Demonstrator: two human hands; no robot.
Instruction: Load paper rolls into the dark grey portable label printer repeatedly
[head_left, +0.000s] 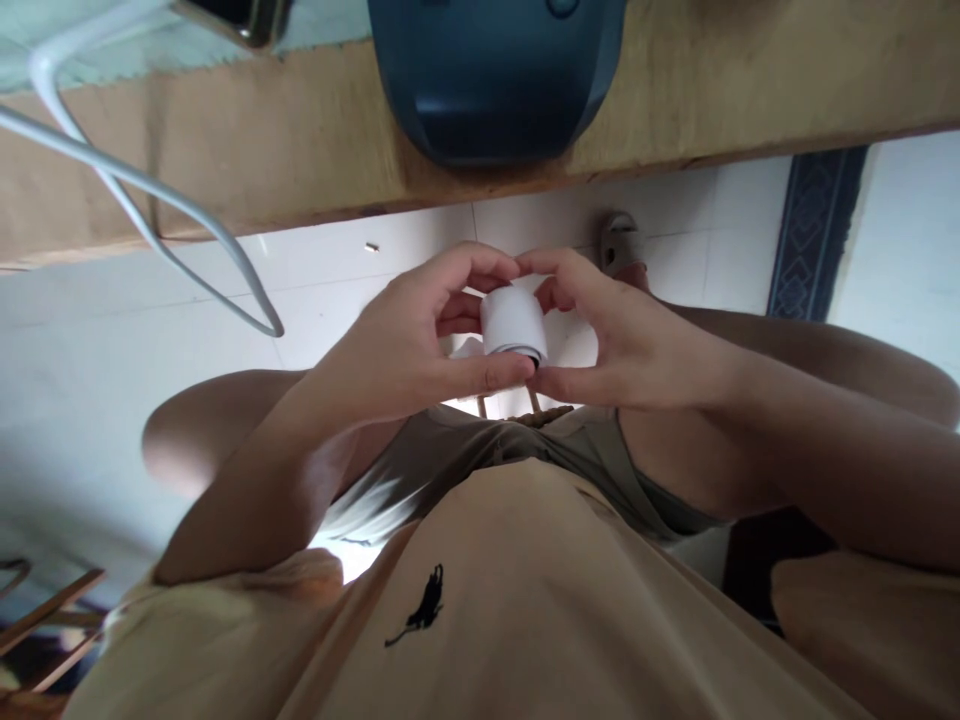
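A small roll of white paper (513, 318) sits between my two hands, above my lap. My left hand (420, 330) is closed around its left side, with the thumb along the near end and the fingers behind it. My right hand (637, 330) curves round the other side, its thumb by the roll's near end and its fingertips at the far end. A dark gap shows at the near end, beside my left thumb. The fingertips of both hands meet just beyond the roll.
A dark teal device (499, 90) stands at the edge of the wooden table (300, 150) ahead. A white cable (202, 215) loops down over that edge at left. Near a greenish cloth lies a dark, shiny-edged object (240, 18). A small bit (371, 247) lies on the tiled floor.
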